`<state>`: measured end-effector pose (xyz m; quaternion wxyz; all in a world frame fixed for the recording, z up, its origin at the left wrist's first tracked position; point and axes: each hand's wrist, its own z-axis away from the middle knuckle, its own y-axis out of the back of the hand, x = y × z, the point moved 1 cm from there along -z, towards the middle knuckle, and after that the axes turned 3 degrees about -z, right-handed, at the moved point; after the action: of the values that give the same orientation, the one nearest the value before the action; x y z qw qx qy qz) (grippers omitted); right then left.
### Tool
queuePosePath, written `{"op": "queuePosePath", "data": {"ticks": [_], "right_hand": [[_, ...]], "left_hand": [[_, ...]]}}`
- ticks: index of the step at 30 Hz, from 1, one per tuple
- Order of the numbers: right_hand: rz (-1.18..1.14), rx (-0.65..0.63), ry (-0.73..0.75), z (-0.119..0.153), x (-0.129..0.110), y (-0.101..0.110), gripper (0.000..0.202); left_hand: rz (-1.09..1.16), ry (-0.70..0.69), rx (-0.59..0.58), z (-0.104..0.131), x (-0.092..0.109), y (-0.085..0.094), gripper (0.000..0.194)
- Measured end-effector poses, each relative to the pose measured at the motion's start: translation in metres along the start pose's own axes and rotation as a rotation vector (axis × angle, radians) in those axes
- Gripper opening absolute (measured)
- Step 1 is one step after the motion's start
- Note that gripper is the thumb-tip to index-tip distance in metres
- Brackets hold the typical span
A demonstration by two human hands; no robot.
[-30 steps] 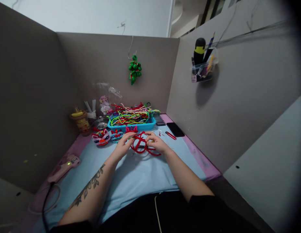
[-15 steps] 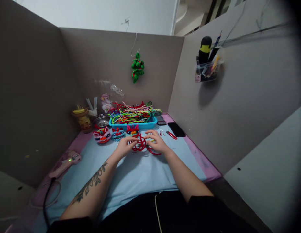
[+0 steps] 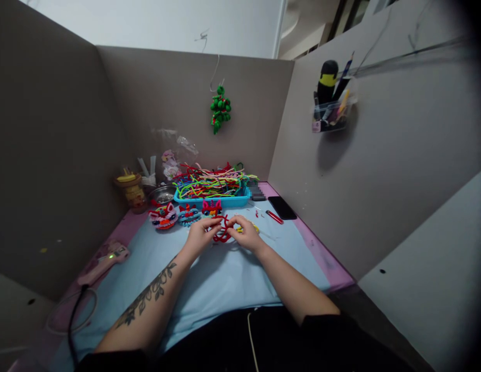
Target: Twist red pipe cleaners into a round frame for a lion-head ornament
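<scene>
Between my hands is a piece of looped red pipe cleaners [image 3: 222, 237], held just above the blue cloth [image 3: 209, 274]. My left hand [image 3: 203, 232] pinches its left side with thumb and fingertips. On the other side my right hand [image 3: 245, 233] has its fingers closed on the red strands. Something yellow [image 3: 256, 228], perhaps scissor handles, lies partly hidden behind my right hand. Beyond my left hand stand fuzzy animal-head figures: a pink and orange one [image 3: 163, 217], a light blue one [image 3: 189, 215] and a red one [image 3: 212, 208].
A blue tray [image 3: 209, 202] heaped with colourful pipe cleaners stands at the back. To its right lie a black phone [image 3: 282, 207] and a red pen-like tool [image 3: 274, 217]. A pink glue gun [image 3: 104, 263] with a cord rests at left. Grey partitions [image 3: 248, 108] enclose the table.
My right hand has moved slightly left and closed on the red piece, its fingers earlier more spread. The red strand that stuck out under it to the right no longer shows there.
</scene>
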<state>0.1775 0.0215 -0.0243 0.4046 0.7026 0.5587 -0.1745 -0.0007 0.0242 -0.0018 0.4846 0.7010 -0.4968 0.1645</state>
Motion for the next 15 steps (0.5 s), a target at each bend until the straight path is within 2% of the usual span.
{"op": "queuePosePath", "data": {"ticks": [8,15], "right_hand": [[0.095,0.008,0.158,0.002,-0.004,0.0,0.013],[0.239,0.034,0.173,0.004,-0.012,-0.003,0.013]], "left_hand": [[-0.055,-0.038,0.012,0.002,-0.002,-0.002,0.024],[-0.065,-0.061,0.04,0.003,0.0,-0.004,0.023]]}}
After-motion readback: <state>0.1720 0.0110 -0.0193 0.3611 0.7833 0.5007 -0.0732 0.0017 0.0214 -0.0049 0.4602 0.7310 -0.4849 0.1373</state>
